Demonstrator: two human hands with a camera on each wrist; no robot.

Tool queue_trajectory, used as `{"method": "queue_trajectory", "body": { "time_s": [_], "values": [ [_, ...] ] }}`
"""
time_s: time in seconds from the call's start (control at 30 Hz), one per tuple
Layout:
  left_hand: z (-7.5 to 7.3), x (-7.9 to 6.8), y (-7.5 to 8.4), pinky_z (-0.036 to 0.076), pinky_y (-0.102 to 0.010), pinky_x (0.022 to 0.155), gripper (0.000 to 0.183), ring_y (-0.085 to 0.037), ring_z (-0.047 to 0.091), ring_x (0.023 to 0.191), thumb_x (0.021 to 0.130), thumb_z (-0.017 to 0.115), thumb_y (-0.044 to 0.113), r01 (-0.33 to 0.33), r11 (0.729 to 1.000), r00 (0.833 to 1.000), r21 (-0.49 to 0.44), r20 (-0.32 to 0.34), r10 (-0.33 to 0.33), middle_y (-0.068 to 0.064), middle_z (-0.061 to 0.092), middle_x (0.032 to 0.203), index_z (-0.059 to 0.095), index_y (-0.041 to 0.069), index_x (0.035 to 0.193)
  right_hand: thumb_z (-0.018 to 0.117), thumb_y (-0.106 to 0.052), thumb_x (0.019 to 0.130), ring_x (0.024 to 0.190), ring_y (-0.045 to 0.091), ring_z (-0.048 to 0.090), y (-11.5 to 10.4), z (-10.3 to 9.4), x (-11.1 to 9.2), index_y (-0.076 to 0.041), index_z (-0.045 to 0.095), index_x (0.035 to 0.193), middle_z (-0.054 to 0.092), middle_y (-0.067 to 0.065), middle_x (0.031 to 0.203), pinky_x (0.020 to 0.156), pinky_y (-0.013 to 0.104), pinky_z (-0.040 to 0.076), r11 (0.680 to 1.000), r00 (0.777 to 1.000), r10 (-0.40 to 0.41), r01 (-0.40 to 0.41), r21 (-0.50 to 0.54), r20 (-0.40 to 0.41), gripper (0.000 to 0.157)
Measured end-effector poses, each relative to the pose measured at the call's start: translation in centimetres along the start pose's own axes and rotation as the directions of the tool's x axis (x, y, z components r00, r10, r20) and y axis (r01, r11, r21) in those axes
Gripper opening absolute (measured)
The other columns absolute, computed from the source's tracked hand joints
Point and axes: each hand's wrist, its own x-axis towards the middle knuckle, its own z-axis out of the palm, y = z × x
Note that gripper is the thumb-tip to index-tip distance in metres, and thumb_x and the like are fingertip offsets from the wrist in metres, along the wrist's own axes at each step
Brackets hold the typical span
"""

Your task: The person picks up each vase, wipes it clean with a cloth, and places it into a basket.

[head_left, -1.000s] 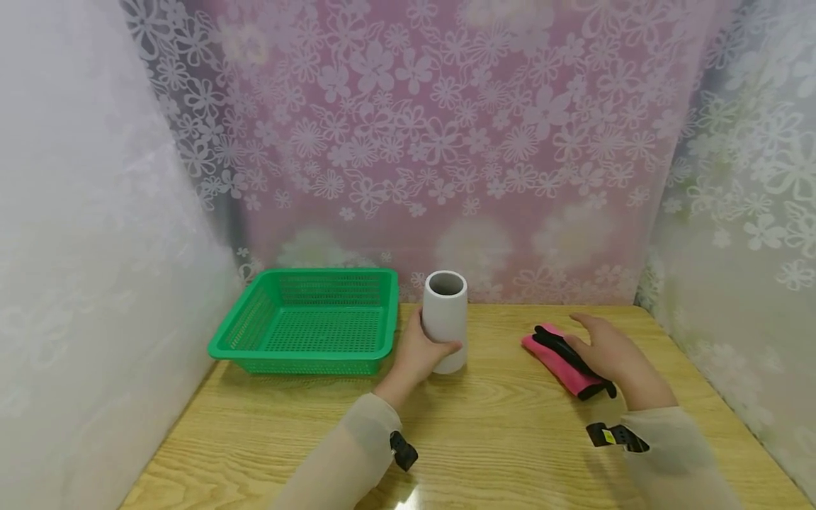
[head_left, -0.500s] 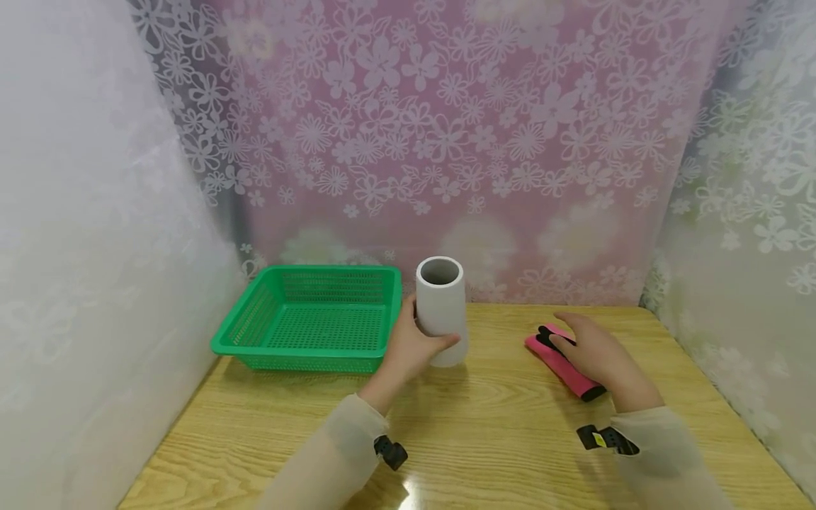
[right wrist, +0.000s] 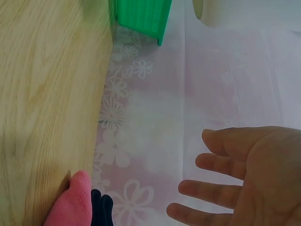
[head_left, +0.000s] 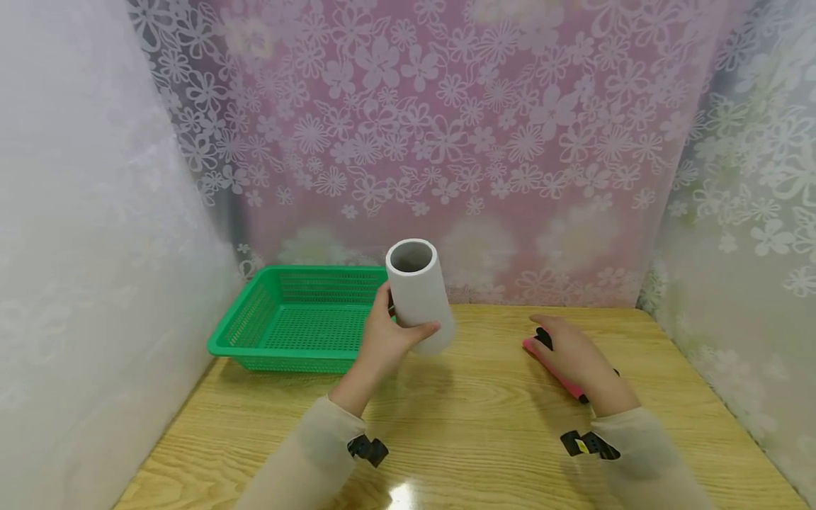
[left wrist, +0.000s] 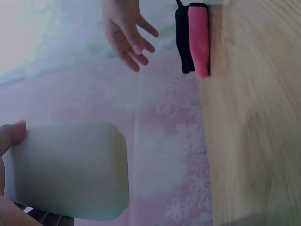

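A white, hollow, cylindrical vase (head_left: 421,297) is gripped in my left hand (head_left: 382,336), thumb on its near side. It hangs above the table, tilted with its open mouth up and leaning left. In the left wrist view, its closed base end (left wrist: 123,174) shows. Over at the right, my right hand (head_left: 574,358) hovers above a fuzzy pink bundle with black parts (head_left: 561,375), which lies on the table, partly hidden from the head view. Its fingers (right wrist: 211,188) are spread and relaxed with nothing between them, apart from the pink cloth (right wrist: 73,202).
A green slotted plastic basket (head_left: 302,361) stands on the left of the wooden table (head_left: 484,425), just behind and beside my left hand. Flowered curtains (head_left: 446,142) enclose the back and both sides. Black straps with cameras sit on both wrists.
My left hand has lifted the vase off the table, moved it left toward the basket and tilted it. My right hand has shifted left over the pink bundle, which stays put.
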Motion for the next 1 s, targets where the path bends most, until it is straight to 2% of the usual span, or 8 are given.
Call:
{"method": "queue_trajectory", "body": {
  "time_s": [0.23,0.4,0.47,0.53,0.7,0.77,1.0],
  "values": [
    [-2.2,0.3,0.2,0.05,-0.053,0.094,0.086,-0.024,0.053,0.121,0.074,0.091,0.025,-0.078,0.996,0.996,-0.031,-0.054,0.077,0.001,0.054,0.134,0.043,0.025,0.145,0.058,-0.028,0.103,0.129,0.05,0.046,-0.6,1.0,0.0,-0.003,0.042,0.15,0.045,0.029,0.146,0.1,0.065,0.04,0.999,0.999,-0.05,0.05,-0.004,-0.014,0.056],
    [-3.8,0.3,0.2,0.048,-0.054,0.095,0.083,-0.022,0.052,0.12,0.076,0.09,0.028,-0.116,0.993,0.99,-0.015,-0.084,0.115,0.003,0.053,0.134,0.042,0.026,0.144,0.058,-0.031,0.103,0.131,0.048,0.045,-1.4,1.4,0.1,-0.007,0.041,0.152,0.044,0.025,0.148,0.1,0.065,0.04,0.998,0.998,-0.064,0.064,-0.008,-0.008,0.057],
    [-4.3,0.4,0.2,0.047,-0.055,0.096,0.084,-0.022,0.051,0.121,0.076,0.09,0.029,-0.118,0.993,0.989,-0.001,-0.091,0.117,0.003,0.052,0.134,0.041,0.026,0.145,0.059,-0.029,0.103,0.131,0.047,0.046,-1.8,1.5,0.2,-0.007,0.041,0.152,0.045,0.024,0.148,0.1,0.065,0.04,0.997,0.997,-0.074,0.073,-0.014,-0.017,0.057],
    [-4.9,0.5,0.1,0.047,-0.055,0.096,0.085,-0.022,0.051,0.121,0.076,0.09,0.03,-0.113,0.994,0.989,0.014,-0.093,0.114,0.003,0.051,0.135,0.04,0.026,0.145,0.06,-0.027,0.102,0.121,0.044,0.055,-2.3,1.5,0.3,-0.007,0.042,0.151,0.047,0.025,0.147,0.096,0.061,0.045,0.995,0.995,-0.094,0.093,-0.018,-0.024,0.056],
    [-6.4,0.6,-0.5,0.044,-0.055,0.099,0.087,-0.023,0.05,0.123,0.076,0.09,0.03,-0.089,0.995,0.989,0.044,-0.116,0.093,0.0,0.051,0.137,0.039,0.026,0.147,0.061,-0.025,0.102,0.118,0.042,0.058,-3.5,1.9,1.0,-0.006,0.045,0.149,0.049,0.024,0.145,0.094,0.059,0.048,0.991,0.991,-0.131,0.131,-0.015,-0.026,0.053],
    [-7.0,0.6,-0.8,0.043,-0.055,0.1,0.088,-0.024,0.05,0.124,0.076,0.09,0.03,-0.083,0.994,0.987,0.066,-0.13,0.091,0.0,0.051,0.137,0.038,0.025,0.147,0.061,-0.025,0.102,0.127,0.044,0.051,-3.9,2.1,1.3,-0.007,0.046,0.149,0.049,0.023,0.145,0.099,0.06,0.044,0.99,0.99,-0.137,0.136,-0.017,-0.028,0.053],
    [-8.8,0.9,-1.5,0.044,-0.057,0.098,0.089,-0.023,0.049,0.124,0.074,0.091,0.033,-0.077,0.99,0.981,0.116,-0.17,0.097,0.001,0.051,0.137,0.039,0.026,0.147,0.062,-0.026,0.101,0.13,0.043,0.049,-5.4,2.9,2.0,-0.007,0.048,0.147,0.051,0.021,0.144,0.102,0.061,0.041,0.985,0.985,-0.17,0.17,-0.029,-0.032,0.052]
  ]
}}
